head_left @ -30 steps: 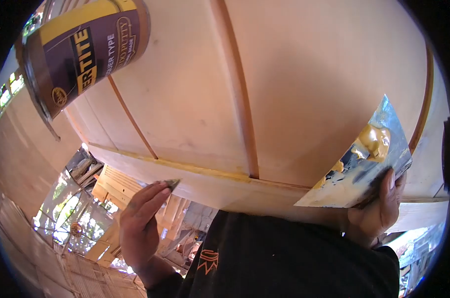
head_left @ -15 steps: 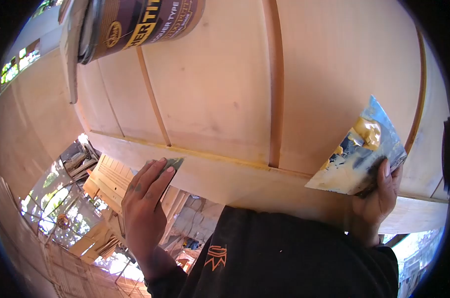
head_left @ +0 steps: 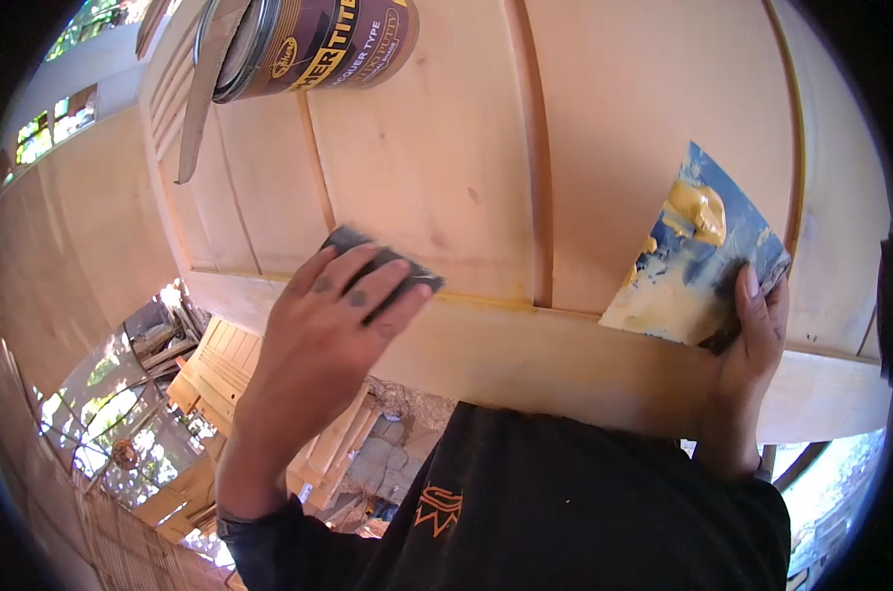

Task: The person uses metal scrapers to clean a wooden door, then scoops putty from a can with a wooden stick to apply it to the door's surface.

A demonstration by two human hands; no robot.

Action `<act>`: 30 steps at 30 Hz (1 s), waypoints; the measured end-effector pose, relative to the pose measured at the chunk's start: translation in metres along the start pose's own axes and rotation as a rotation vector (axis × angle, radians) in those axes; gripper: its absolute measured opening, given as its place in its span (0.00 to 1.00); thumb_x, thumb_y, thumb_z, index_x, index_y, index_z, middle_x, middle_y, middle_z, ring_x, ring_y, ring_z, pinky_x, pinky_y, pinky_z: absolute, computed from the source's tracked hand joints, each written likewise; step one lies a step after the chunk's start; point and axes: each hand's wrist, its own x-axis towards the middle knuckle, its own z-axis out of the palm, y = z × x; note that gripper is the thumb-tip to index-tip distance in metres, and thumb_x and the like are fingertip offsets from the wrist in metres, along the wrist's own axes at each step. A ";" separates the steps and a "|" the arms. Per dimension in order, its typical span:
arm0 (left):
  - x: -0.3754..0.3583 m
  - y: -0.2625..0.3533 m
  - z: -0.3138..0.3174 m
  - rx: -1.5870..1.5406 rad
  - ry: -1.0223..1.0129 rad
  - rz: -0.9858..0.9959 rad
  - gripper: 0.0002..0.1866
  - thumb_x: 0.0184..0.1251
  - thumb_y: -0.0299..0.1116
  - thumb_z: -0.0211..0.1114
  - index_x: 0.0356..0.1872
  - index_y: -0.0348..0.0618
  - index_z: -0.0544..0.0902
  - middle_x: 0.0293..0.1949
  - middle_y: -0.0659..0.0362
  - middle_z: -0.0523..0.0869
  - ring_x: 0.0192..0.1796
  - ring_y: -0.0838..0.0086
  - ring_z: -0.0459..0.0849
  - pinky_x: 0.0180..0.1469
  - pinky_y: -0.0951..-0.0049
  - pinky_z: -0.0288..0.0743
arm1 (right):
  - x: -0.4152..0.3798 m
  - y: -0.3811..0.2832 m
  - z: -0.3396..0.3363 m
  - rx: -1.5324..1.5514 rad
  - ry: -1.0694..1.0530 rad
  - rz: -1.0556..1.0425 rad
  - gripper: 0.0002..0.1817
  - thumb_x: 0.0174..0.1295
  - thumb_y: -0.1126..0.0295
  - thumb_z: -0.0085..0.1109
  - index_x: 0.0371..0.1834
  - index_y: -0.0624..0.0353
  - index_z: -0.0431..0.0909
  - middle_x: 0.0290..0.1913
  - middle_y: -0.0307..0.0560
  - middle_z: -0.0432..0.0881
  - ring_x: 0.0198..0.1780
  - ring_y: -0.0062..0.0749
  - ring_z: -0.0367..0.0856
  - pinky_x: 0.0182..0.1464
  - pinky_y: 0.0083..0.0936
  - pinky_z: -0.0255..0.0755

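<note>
My left hand (head_left: 314,340) is closed on a dark, flat putty spreader (head_left: 343,239). The fingers lie over its face, and it is slightly smeared by motion above the lower rail of a pale wooden panel (head_left: 417,177). A yellowish line runs along the seam of that rail. On the right, my right hand (head_left: 757,330) grips one corner of a thin, roughly triangular putty plate (head_left: 668,310), thumb on top. A glossy lump of yellow putty (head_left: 702,215) sits on the plate, with dried smears around it.
A labelled putty can (head_left: 333,44) stands on the panel at the upper left, with a flat wooden strip (head_left: 205,108) against its end. Raised brown battens (head_left: 535,197) cross the panel. Below left lie stacked wooden pieces (head_left: 220,364) on the ground past the panel's edge.
My left hand has moved up and right with the spreader, from beside the panel's edge to over the seam. My right hand still holds the plate; the view has shifted a little.
</note>
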 end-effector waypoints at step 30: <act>0.016 -0.063 0.035 0.338 -0.054 0.900 0.16 0.45 0.33 0.62 0.36 0.35 0.82 0.37 0.58 0.79 0.49 0.65 0.74 0.58 0.53 0.63 | -0.121 0.074 0.051 0.277 0.441 -0.417 0.20 0.68 0.68 0.41 0.60 0.66 0.60 0.55 0.54 0.73 0.55 0.40 0.75 0.59 0.37 0.67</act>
